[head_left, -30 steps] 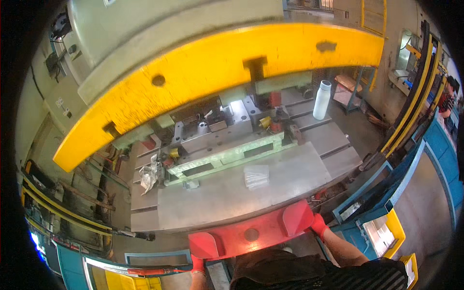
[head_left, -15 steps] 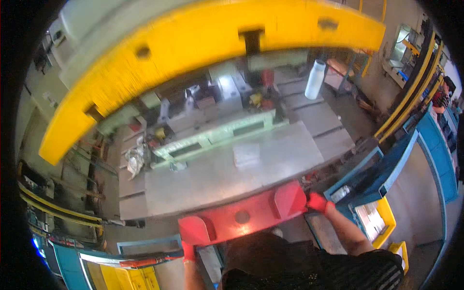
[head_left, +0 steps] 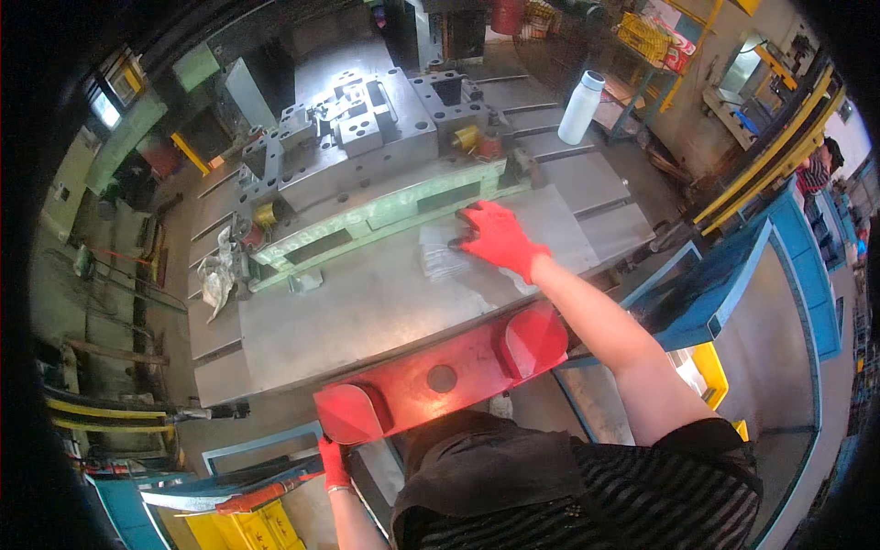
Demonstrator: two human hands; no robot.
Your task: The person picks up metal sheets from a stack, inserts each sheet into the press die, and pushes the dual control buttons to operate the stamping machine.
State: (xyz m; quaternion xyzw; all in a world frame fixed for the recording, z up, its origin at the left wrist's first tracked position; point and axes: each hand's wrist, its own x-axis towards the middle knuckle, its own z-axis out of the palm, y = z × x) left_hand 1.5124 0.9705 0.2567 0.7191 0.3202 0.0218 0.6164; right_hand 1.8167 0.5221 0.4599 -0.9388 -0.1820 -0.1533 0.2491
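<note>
Sheets partly behind right hand

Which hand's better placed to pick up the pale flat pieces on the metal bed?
Right, likely: the right hand is spread over the metal bed, by the right edge of the pale flat pieces. The left hand is at the left end of the red panel, farther off.

table: smooth metal | red panel: glossy | die block: bare metal
</note>
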